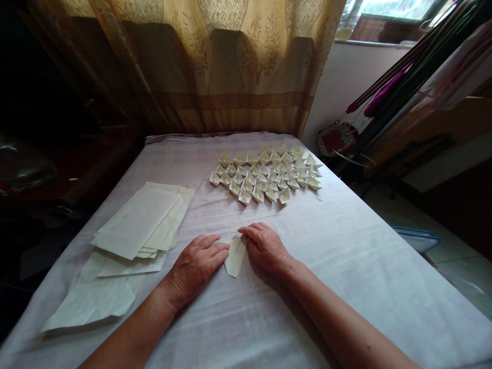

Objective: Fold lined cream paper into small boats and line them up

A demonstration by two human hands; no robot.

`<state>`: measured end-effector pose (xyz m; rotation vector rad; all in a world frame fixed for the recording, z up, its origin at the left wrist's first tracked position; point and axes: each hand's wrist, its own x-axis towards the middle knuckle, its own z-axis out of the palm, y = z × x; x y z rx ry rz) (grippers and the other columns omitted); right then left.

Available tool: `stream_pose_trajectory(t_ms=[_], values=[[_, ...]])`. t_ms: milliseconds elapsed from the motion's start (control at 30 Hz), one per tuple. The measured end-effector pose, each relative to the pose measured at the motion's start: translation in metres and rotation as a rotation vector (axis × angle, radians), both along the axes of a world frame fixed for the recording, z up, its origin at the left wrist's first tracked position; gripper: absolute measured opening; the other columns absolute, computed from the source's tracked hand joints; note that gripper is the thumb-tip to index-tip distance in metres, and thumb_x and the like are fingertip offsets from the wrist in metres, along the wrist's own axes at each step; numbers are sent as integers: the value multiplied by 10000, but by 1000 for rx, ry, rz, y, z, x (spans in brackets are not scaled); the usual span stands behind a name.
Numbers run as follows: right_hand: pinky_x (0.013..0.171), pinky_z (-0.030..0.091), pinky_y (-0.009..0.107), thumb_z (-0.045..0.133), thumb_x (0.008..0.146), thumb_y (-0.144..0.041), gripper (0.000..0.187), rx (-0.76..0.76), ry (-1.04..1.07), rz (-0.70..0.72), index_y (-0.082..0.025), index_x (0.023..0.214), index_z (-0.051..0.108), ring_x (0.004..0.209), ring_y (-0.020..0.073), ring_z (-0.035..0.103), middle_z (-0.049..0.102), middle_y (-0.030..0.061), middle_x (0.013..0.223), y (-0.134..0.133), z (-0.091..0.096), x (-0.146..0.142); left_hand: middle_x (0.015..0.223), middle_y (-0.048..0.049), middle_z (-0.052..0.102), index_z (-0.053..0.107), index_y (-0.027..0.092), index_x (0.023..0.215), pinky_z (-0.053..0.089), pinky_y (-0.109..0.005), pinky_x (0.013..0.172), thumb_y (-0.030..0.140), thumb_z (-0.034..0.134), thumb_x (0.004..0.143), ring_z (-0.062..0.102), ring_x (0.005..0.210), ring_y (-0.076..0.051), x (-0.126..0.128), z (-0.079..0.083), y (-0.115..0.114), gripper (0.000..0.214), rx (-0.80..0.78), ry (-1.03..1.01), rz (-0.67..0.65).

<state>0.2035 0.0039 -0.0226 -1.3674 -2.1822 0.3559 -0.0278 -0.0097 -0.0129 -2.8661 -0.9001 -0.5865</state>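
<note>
Your left hand (202, 260) and right hand (268, 247) on one folded paper (234, 261), near centre of the worktop (365, 277).
Left fingers touch the paper's left edge, right fingers its far right edge; thumbs unclear, cannot tell whether either grip is clamped. Farther off, slightly right: rows of small folded pieces (262, 178). To your left: loose paper stack (138, 220). Far end: patterned curtain (226, 66).

A hand could pass over the cloth (384, 256) right of the right hand (267, 248); 2 obstacles: folded papers (262, 179) ahead, a paper stack (138, 220) at left.
</note>
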Motion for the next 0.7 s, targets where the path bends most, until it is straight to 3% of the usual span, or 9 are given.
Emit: stream_pose_trajectory(t_ms=[167, 333, 700], values=[[783, 488, 299, 520, 783, -16, 363, -12, 173, 23, -204, 1039, 698, 810, 173, 651, 726, 27, 861, -22, -3, 8, 1131, -31, 723, 655, 218, 1083, 410, -441, 1017, 184, 550, 889, 574, 1179, -264, 5, 9, -13, 223, -170, -50, 108], [785, 460, 308, 582, 801, -55, 289, -36, 185, 35, -228, 998, 704, 829, 177, 662, 738, 19, 892, -30, -2, 9, 1209, -45, 690, 634, 237, 1171, 370, -457, 1053, 358, 659, 862, 563, 1187, -269, 6, 11, -21, 334, -227, -61, 134], [782, 417, 314, 606, 740, -10, 350, -49, 177, 67, -225, 994, 711, 837, 170, 657, 729, 6, 889, -30, 1, 8, 1229, -61, 686, 641, 223, 1154, 382, -449, 1059, 294, 595, 896, 581, 1186, -252, 2, 6, -18, 271, -274, -102, 113]])
